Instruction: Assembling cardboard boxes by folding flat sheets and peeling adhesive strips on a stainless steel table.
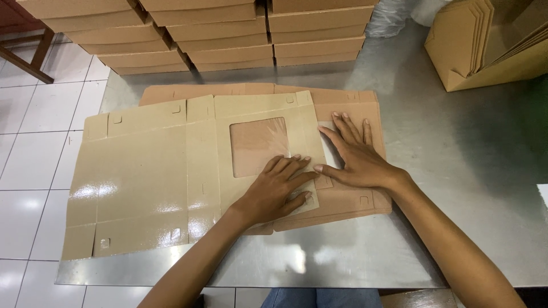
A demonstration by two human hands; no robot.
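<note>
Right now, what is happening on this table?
A person presses both hands flat on an unfolded cardboard box blank with a clear window, lying on a metal table. The left hand rests below the window; the right hand lies beside it. More blanks lie underneath, and stacked boxes stand behind.

- A flat, unfolded cardboard box blank (142, 177) with a glossy tan face lay on the metal table (456, 171), its left part overhanging the table's edge
- A square clear window (257, 145) was cut into the blank right of its middle
- The left hand (274, 191) pressed flat on the blank just below the window, fingers spread
- The right hand (357, 154) lay flat just right of the window, at the blank's right edge
- More brown blanks (348, 208) lay beneath it
- Beyond the blank stood stacks of folded cartons (228, 34)
- An open carton of flat sheets (485, 45) stood far right of it
</note>
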